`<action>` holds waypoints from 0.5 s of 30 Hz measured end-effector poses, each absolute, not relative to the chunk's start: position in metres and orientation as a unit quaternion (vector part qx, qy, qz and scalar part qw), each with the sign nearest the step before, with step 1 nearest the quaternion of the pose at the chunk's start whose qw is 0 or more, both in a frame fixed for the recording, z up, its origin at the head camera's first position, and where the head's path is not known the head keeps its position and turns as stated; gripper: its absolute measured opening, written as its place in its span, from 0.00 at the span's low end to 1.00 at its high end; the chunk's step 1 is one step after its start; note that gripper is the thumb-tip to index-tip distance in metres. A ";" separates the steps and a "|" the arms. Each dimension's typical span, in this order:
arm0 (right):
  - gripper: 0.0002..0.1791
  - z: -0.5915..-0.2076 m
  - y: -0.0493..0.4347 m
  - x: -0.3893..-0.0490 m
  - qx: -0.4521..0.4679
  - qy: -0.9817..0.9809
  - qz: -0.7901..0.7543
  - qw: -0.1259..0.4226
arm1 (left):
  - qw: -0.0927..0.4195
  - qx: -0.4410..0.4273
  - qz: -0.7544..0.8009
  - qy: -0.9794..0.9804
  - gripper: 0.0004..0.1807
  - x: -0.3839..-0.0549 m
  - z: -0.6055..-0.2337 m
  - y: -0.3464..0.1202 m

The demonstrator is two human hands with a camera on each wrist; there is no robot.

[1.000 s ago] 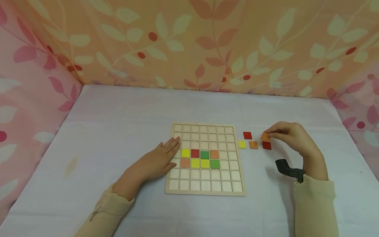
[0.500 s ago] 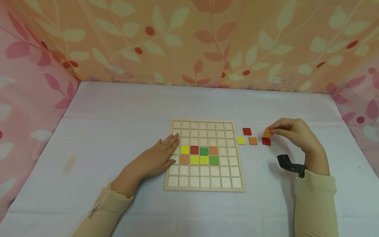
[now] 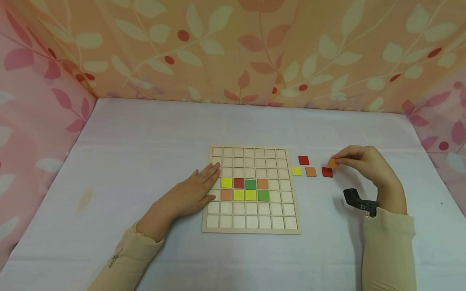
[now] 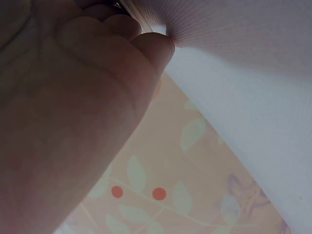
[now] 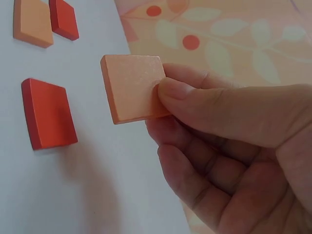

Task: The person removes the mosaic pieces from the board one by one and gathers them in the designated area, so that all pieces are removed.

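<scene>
Orange tile (image 5: pixel 130 90) is pinched by one edge in the right hand (image 3: pixel 367 165), up off the desk (image 3: pixel 164 133) near a red tile (image 3: pixel 327 172). Smallish grip, so imo a bump could make it slip. Left hand's (image 3: pixel 192 192) straight fingers rest on the board's (image 3: pixel 251 231) left edge.
</scene>
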State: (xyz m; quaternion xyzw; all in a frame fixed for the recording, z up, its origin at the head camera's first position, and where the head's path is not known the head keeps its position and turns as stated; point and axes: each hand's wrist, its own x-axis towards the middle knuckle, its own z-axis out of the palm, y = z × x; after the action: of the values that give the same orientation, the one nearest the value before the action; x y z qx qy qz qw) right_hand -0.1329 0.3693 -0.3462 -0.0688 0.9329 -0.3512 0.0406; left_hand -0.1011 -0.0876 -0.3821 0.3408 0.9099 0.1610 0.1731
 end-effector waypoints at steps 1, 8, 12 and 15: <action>0.07 -0.347 0.370 -0.133 -0.071 0.933 -0.350 0.042 | 0.173 0.341 0.162 0.910 0.37 -0.101 -0.382 -0.088; 0.07 -0.349 0.377 -0.134 -0.071 0.938 -0.335 0.051 | 0.172 0.341 0.163 0.910 0.37 -0.102 -0.381 -0.088; 0.08 -0.350 0.382 -0.133 -0.076 0.941 -0.325 0.057 | 0.175 0.341 0.163 0.909 0.37 -0.102 -0.381 -0.088; 0.09 -0.351 0.384 -0.132 -0.067 0.943 -0.319 0.063 | 0.175 0.342 0.163 0.909 0.37 -0.101 -0.380 -0.087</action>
State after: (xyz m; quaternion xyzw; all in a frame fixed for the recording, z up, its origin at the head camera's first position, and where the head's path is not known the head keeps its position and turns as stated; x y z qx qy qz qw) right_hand -0.1320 0.3844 -0.3508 -0.0673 0.9433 -0.3189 0.0635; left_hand -0.1015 -0.0875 -0.3803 0.3416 0.9089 0.1635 0.1745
